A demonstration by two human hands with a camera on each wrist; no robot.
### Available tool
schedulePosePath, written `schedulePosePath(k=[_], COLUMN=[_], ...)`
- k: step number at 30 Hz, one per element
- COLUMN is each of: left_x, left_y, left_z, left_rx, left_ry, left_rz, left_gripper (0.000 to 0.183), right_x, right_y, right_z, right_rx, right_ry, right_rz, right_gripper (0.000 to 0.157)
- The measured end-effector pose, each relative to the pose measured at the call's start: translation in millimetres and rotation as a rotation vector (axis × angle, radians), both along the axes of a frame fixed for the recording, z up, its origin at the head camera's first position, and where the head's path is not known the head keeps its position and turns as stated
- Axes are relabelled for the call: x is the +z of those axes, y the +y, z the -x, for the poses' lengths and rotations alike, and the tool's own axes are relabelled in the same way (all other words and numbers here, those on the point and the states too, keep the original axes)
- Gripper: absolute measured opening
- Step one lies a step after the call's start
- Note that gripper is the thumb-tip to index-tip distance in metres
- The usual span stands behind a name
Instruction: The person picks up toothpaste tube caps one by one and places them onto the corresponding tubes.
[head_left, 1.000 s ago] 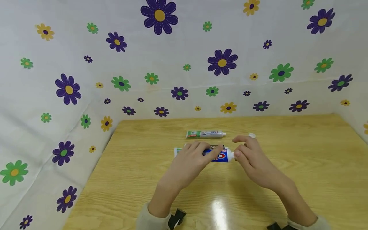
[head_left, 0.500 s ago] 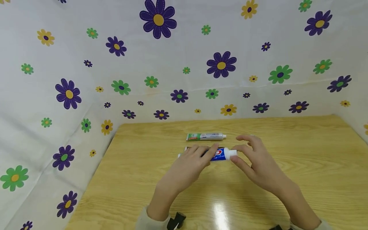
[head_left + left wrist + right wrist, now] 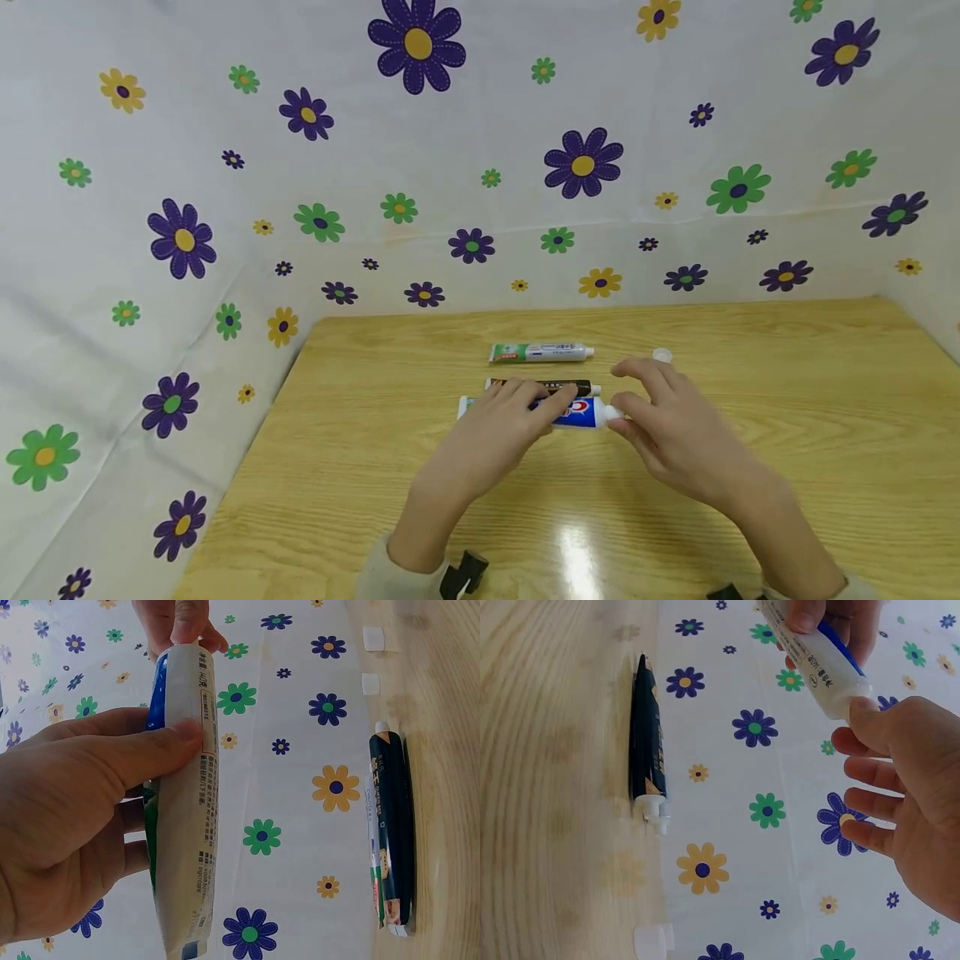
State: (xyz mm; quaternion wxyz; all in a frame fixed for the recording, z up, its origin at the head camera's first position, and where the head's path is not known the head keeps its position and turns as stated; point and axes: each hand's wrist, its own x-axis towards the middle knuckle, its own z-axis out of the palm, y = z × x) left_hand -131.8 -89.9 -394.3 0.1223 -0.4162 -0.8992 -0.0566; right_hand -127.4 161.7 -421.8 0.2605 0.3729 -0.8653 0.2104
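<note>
Your left hand (image 3: 491, 429) is gripping the blue tube (image 3: 582, 414) above the worktop (image 3: 337, 433), nearer than the black tube (image 3: 564, 386); your right hand (image 3: 675, 425) is pinching blue's tip (image 3: 610, 413). Cap (image 3: 662, 355) lying far right suggests one's done; blue's looking unfinished.

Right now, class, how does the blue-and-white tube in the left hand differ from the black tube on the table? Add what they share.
Colour: the blue-and-white tube has a blue front and a white back, while the black tube is mostly black.
Pose: the left hand holds the blue-and-white tube above the table; the black tube lies on it.
Shared: both carry print and have a white end.
</note>
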Motion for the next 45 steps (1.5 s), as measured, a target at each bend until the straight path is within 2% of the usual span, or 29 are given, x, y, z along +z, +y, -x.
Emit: schedulePosePath(k=[5, 9, 14, 17, 20, 22, 27, 29, 33, 38, 41, 45], left_x=[-1.3, 0.1, 0.7, 1.3, 1.9, 2.2, 2.3, 1.9, 1.1, 1.0, 0.6, -1.7], left_y=[0.6, 1.0, -2.6, -4.4, -4.5, -4.1, -3.2, -2.9, -2.4, -0.8, 0.5, 3.5], left_z=[-1.2, -1.5, -1.2, -2.1, -3.1, -3.6, -4.7, -4.9, -4.3, -2.9, -2.6, -2.4], left_rx=[0.019, 0.01, -0.009, -0.027, -0.046, -0.052, -0.058, -0.063, -0.083, -0.098, -0.096, -0.071], left_ry=[0.004, 0.014, 0.082, 0.133, 0.165, 0.182, 0.213, 0.213, 0.206, 0.216, 0.225, 0.258], left_rz=[0.041, 0.04, 0.022, 0.018, 0.01, 0.007, -0.016, -0.042, -0.106, -0.133, -0.113, -0.076], left_gripper=[0.047, 0.046, 0.045, 0.046, 0.048, 0.05, 0.046, 0.046, 0.047, 0.047, 0.047, 0.045], right_x=[-2.6, -3.3, -2.4, -2.0, -0.9, 0.5, 2.4, 2.0, 0.6, 2.7, 5.2, 6.8], right_y=[-1.5, -2.8, -7.2, -8.1, -6.9, -5.8, -5.8, -6.7, -8.9, -13.5, -16.3, -21.2], right_z=[-1.4, -2.4, -3.5, -5.2, -7.8, -9.6, -11.1, -10.7, -10.1, -10.9, -11.6, -11.9], right_rx=[-0.003, -0.01, -0.005, 0.005, 0.015, 0.031, 0.08, 0.092, 0.103, 0.067, -0.005, -0.145], right_ry=[-0.039, -0.046, -0.034, -0.068, -0.176, -0.292, -0.57, -0.64, -0.712, -0.762, -0.805, -0.84], right_rz=[-0.02, -0.008, -0.019, -0.018, 0.017, 0.064, 0.218, 0.267, 0.34, 0.399, 0.429, 0.443], right_gripper=[0.045, 0.043, 0.042, 0.036, 0.023, 0.02, 0.024, 0.026, 0.029, 0.028, 0.036, 0.044])
